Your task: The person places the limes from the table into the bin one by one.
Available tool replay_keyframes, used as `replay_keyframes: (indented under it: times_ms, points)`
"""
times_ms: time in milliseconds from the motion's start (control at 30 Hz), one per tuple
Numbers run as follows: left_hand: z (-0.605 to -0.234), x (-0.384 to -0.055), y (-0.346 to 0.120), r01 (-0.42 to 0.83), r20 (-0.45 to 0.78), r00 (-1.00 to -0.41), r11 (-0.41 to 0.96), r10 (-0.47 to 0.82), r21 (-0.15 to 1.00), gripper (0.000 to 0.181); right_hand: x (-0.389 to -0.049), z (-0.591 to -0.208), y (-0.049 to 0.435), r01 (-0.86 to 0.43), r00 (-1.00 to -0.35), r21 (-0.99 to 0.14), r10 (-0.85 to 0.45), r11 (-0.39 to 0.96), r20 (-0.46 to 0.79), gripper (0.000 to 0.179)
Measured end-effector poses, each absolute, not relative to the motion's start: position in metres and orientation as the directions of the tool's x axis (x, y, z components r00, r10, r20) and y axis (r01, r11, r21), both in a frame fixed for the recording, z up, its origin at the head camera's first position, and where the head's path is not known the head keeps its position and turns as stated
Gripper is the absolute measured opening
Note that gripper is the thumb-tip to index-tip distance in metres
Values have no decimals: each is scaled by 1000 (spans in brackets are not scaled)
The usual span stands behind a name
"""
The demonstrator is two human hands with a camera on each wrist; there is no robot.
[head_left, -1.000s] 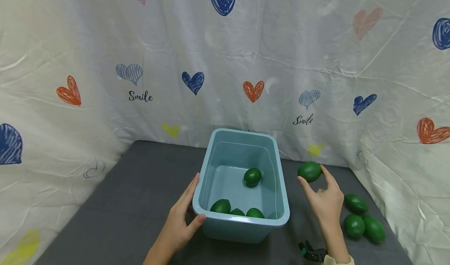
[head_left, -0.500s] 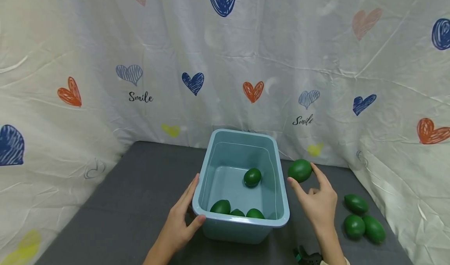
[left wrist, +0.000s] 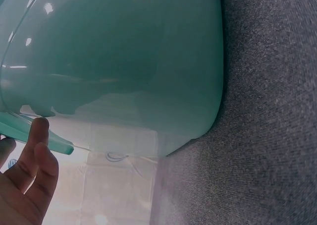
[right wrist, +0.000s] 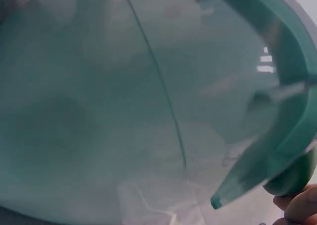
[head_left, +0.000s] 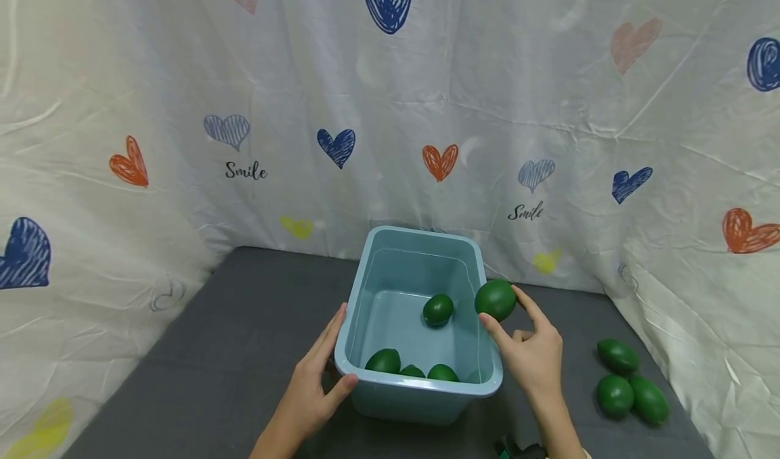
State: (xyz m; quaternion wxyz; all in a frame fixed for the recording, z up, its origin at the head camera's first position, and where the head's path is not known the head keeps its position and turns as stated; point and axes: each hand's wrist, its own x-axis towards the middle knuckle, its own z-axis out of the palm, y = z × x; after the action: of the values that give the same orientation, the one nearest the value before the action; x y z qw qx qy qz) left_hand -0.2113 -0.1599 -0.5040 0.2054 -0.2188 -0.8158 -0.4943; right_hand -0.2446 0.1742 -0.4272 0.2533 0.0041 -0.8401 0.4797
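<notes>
My right hand (head_left: pixel 533 357) pinches a smooth, dark green oval fruit (head_left: pixel 495 300) between thumb and fingers. In the head view this fruit overlaps the right rim of a light blue plastic tub (head_left: pixel 420 380). In the right wrist view, fingertips and the green fruit (right wrist: pixel 292 178) show at the lower right, beyond the rim. My left hand (head_left: pixel 307 391) rests against the tub's front left corner, fingers fairly straight along the side and thumb at the front rim. Inside the tub, one green fruit (head_left: pixel 438 309) lies toward the right; several more (head_left: pixel 383 361) sit near the front wall, partly hidden.
Three similar green fruits (head_left: pixel 615 396) lie grouped on the dark grey cloth-covered table (head_left: pixel 244 351) at the right. A black device (head_left: pixel 521 451) shows by my right wrist. Behind the table hangs a white curtain (head_left: pixel 390 93) with printed hearts.
My right hand has moved left with the green fruit, from over the table beside the tub to its right rim. The left hand has kept its place on the tub.
</notes>
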Motion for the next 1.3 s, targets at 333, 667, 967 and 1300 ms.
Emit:
replay_keyframes:
  times_ms: [333, 667, 967, 1300]
  points:
    - [-505, -208, -158, 546, 539, -830, 400, 139, 736, 86, -242, -431, 166, -246, -931, -884, 159, 398, 330, 65]
    - [-506, -210, -158, 553, 546, -825, 409, 148, 725, 86, -240, -435, 168, -193, -972, -956, 87, 221, 217, 61]
    - [-506, -210, -158, 566, 559, -816, 408, 151, 716, 84, -240, -436, 168, -196, -977, -970, 56, 142, 206, 62]
    - [-504, -209, -157, 557, 559, -818, 429, 137, 711, 85, -240, -436, 167, -219, -972, -965, 53, 142, 228, 66]
